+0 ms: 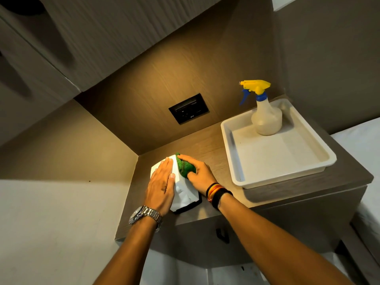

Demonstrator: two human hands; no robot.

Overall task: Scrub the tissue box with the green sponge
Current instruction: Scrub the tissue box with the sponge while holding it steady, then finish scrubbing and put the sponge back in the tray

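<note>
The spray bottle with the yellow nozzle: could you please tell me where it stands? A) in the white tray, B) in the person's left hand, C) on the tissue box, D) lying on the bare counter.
A: the spray bottle stands upright in the far part of the white tray, away from both hands at the tissue box.

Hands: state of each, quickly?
Left hand: open, flat on the white tissue box.
Right hand: closed on the green sponge.
</note>
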